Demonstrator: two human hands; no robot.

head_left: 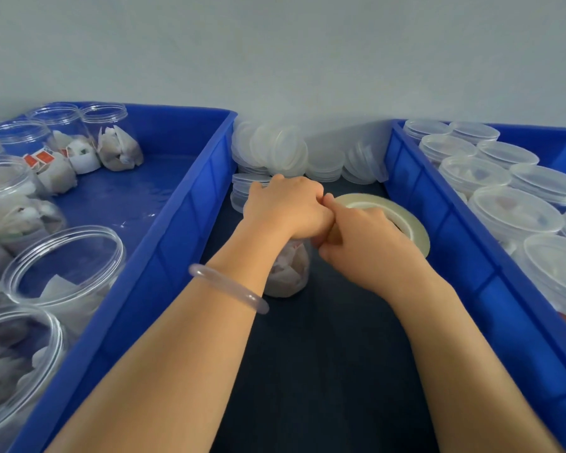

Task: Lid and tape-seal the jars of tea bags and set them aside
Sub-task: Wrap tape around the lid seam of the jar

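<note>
A clear jar of tea bags (288, 273) stands on the dark table between two blue bins. My left hand (285, 207) grips its top from above, hiding the lid. My right hand (363, 243) holds a roll of clear tape (402, 217) just to the jar's right, fingers through the roll's core. The thumbs of both hands meet at the jar's rim. Any tape strip between roll and jar is too faint to tell.
The left blue bin (183, 204) holds several open jars of tea bags (62, 256). The right blue bin (445, 230) holds several lidded jars (513, 214). Loose translucent lids (281, 148) are piled against the wall behind the hands. A grey wall closes the back.
</note>
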